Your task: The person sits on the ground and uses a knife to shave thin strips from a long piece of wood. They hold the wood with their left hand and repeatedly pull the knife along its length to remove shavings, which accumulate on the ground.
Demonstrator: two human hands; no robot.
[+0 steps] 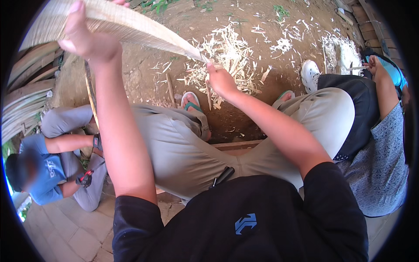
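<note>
A long, pale strip of wood (144,30) runs from the upper left down to the middle of the view, narrowing toward its right end. My left hand (94,43) is closed on its wide part, thumb in front and fingertips showing past the far edge. Beside the narrow end, my right hand (221,81) is closed round what looks like a knife (208,97). Its brown handle sticks out below my fist, and a small pointed tip meets the wood's end. Most of the blade is hidden.
Wood shavings (231,54) lie heaped on the dirt ground (170,65) beyond my sandalled feet. A person in blue (48,168) sits at the left. Close on my right another person (371,166) holds a thin piece. Stacked wooden strips (30,96) stand at far left.
</note>
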